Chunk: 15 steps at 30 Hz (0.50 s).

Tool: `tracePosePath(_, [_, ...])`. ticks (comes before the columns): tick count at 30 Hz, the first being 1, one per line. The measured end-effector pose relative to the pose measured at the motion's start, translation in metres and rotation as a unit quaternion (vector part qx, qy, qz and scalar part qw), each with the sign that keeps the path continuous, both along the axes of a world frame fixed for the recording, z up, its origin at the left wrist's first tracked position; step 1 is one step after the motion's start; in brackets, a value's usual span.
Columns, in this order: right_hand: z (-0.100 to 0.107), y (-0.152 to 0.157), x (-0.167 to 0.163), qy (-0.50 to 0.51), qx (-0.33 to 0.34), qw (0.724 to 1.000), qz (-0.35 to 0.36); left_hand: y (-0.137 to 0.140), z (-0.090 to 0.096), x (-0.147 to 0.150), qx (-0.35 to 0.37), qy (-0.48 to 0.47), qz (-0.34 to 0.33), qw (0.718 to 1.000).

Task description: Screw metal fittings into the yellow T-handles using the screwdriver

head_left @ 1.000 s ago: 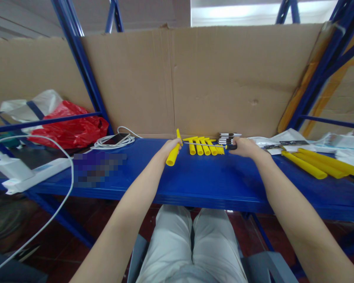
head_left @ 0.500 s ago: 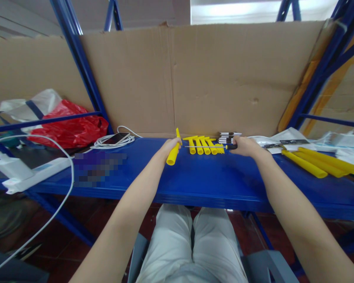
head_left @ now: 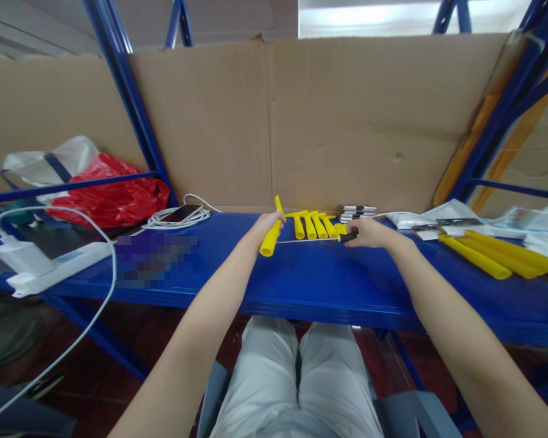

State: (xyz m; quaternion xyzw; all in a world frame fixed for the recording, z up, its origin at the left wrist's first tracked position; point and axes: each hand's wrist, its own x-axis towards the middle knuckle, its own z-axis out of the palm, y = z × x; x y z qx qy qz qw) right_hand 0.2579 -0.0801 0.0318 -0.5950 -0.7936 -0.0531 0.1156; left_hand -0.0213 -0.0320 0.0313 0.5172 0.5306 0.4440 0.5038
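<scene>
Over the blue surface (head_left: 301,280), near its middle, a yellow piece (head_left: 269,242) is held by the left hand (head_left: 270,224). Left fingers are clamped around it; its wide round end is pointed down toward the wearer, its narrow end up toward the cardboard (head_left: 347,121). A screwdriver (head_left: 342,238) is gripped by its black handle in the right hand (head_left: 368,231); right fingers are closed on that handle. Its thin shaft is held roughly level and pointed left, tip end just beside the yellow piece's lower part. Whether contact is made can't be told.

Behind the shaft, four T-shaped parts (head_left: 311,229) are lined up in a row, wide ends faced to the wearer. Small yellow bits (head_left: 341,229) are bunched at the row's right end, just by the right hand. Black-and-white packs (head_left: 357,212) are stacked behind that hand, near the cardboard.

Farther right, long yellow tubes (head_left: 484,258) are laid side by side. On the left, a phone (head_left: 186,213) is set on a coiled white cable (head_left: 173,225), beside a red bag (head_left: 119,198).
</scene>
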Motion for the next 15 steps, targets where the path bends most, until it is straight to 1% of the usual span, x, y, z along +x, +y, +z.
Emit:
tracePosePath(6, [-0.005,-0.002,-0.020,0.043,-0.063,0.996,0.051,-0.004,0.000,0.006,0.007,0.007,-0.018,1.000])
tracePosePath(10, [-0.012,0.000,-0.029,0.043,-0.089,0.993,0.069,-0.008,-0.003,0.013,0.015,0.018,-0.033,0.999])
tracePosePath(13, [-0.017,0.003,-0.033,0.048,-0.099,0.990,0.082,-0.014,-0.003,0.021,0.012,0.020,-0.064,0.998])
tracePosePath(15, [-0.021,0.006,-0.035,0.071,-0.102,0.988,0.097,-0.018,-0.004,0.027,0.006,0.019,-0.092,0.996])
